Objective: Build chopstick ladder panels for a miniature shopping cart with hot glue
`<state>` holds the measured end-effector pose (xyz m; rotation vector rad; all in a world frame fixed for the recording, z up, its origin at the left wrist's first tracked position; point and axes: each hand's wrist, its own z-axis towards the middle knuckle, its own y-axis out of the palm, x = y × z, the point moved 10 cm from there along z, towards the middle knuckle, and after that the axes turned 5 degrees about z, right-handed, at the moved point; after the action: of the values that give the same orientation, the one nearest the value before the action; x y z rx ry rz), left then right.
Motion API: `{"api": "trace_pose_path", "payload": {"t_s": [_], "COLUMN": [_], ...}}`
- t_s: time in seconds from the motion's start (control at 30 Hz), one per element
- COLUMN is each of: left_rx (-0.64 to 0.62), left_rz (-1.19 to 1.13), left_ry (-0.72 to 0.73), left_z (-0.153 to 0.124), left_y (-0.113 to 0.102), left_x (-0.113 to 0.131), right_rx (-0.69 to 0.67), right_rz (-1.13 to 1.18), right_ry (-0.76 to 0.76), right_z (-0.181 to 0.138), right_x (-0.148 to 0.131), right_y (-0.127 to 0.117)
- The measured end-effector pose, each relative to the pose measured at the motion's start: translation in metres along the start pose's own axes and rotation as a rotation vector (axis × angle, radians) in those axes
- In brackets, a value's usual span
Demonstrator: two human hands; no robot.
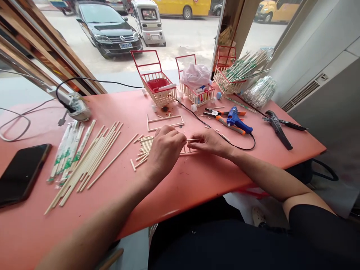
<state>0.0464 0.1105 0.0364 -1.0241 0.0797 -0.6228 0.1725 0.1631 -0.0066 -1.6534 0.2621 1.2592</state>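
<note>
My left hand [165, 149] and my right hand [210, 142] meet at the middle of the pink table [197, 180]. Both pinch the ends of a short wooden stick [192, 140] held level between them. Under the hands lies a small frame of glued sticks [188, 151], partly hidden. A heap of short cut sticks [143, 147] lies just left of my left hand. A finished rectangular stick frame [165, 122] rests a little farther back.
Long chopsticks [92, 161] and wrapped pairs [67, 152] lie at left beside a black phone [21, 173]. A blue glue gun [237, 120], pliers [222, 119] and black cutters [278, 128] sit at right. Three small stick carts [161, 90] stand along the window.
</note>
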Motion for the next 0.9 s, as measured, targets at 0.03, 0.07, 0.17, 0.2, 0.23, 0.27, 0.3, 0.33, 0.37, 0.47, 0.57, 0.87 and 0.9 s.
{"api": "trace_pose_path", "payload": {"t_s": [0.03, 0.07, 0.17, 0.2, 0.23, 0.27, 0.3, 0.33, 0.37, 0.47, 0.57, 0.87, 0.9], "left_rx": [0.009, 0.015, 0.021, 0.023, 0.027, 0.034, 0.045, 0.057, 0.066, 0.074, 0.070, 0.114, 0.121], "left_rz": [-0.009, -0.019, -0.025, -0.020, -0.012, -0.004, 0.003, 0.009, 0.015, 0.018, -0.001, -0.010, -0.008], "left_ry": [-0.002, -0.004, -0.005, -0.003, 0.001, 0.005, 0.011, 0.020, 0.030, 0.034, 0.001, -0.013, -0.004], "left_z": [-0.0009, -0.0017, -0.0038, -0.0043, -0.0048, -0.0051, -0.0054, -0.0055, -0.0056, -0.0056, -0.0059, -0.0087, -0.0090], "left_y": [0.0004, 0.0010, 0.0030, 0.0035, 0.0037, 0.0035, 0.0028, 0.0019, 0.0011, -0.0002, -0.0002, 0.0002, -0.0006], "left_x": [-0.0001, -0.0001, 0.0011, 0.0019, 0.0028, 0.0037, 0.0048, 0.0060, 0.0072, 0.0083, 0.0059, 0.0055, 0.0062], "right_rx": [-0.010, -0.022, -0.053, -0.058, -0.057, -0.053, -0.048, -0.045, -0.042, -0.044, -0.050, -0.051, -0.053], "right_rz": [-0.010, -0.017, -0.034, -0.035, -0.034, -0.032, -0.027, -0.020, -0.013, 0.000, 0.002, -0.061, -0.068], "right_ry": [0.003, 0.004, -0.013, -0.018, -0.020, -0.018, -0.016, -0.012, -0.007, 0.017, 0.035, 0.023, 0.026], "right_z": [0.0000, -0.0001, -0.0007, -0.0009, -0.0009, -0.0009, -0.0008, -0.0006, -0.0004, 0.0000, 0.0002, 0.0010, 0.0011], "right_x": [0.0002, 0.0000, -0.0027, -0.0038, -0.0047, -0.0055, -0.0062, -0.0067, -0.0070, -0.0055, -0.0035, -0.0094, -0.0091], "right_y": [0.0012, 0.0023, 0.0051, 0.0055, 0.0054, 0.0051, 0.0048, 0.0048, 0.0049, 0.0061, 0.0074, 0.0067, 0.0068]}}
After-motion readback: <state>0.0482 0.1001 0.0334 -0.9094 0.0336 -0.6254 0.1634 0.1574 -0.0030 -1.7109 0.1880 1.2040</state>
